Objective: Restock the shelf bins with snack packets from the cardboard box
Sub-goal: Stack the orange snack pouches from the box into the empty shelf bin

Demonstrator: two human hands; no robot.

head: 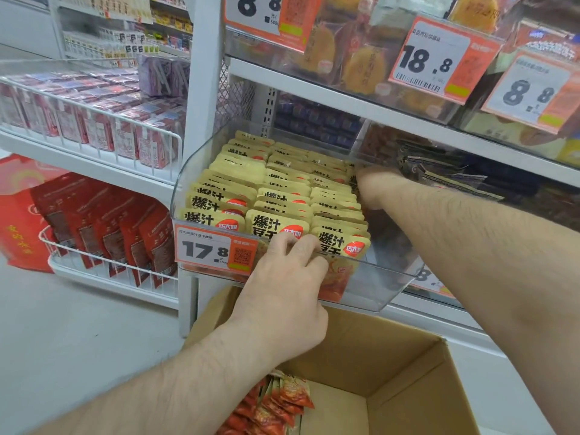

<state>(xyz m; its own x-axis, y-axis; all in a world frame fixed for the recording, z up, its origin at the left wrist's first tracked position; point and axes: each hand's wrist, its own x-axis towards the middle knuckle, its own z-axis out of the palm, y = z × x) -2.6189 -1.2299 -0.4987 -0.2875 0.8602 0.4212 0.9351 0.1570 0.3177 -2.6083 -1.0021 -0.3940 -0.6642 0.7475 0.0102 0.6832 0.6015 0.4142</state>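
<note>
A clear plastic shelf bin [376, 287] holds three rows of yellow snack packets [282, 196], standing upright and tightly packed. My left hand [282, 296] is at the bin's front, its fingers curled over the front rim against the foremost packets. My right hand [373, 186] reaches in along the bin's right wall, far back, with its fingertips buried among the packets of the right row. Below the bin stands an open cardboard box [408, 356] with several red-orange snack packets [276, 403] lying at its left side.
An orange price tag [204, 249] reading 17.8 hangs on the bin's front. A neighbouring bin [455, 174] of dark packets sits to the right, and bins of yellow pastries above. Wire baskets of red pouches [110, 230] and pink boxes [94, 120] stand to the left.
</note>
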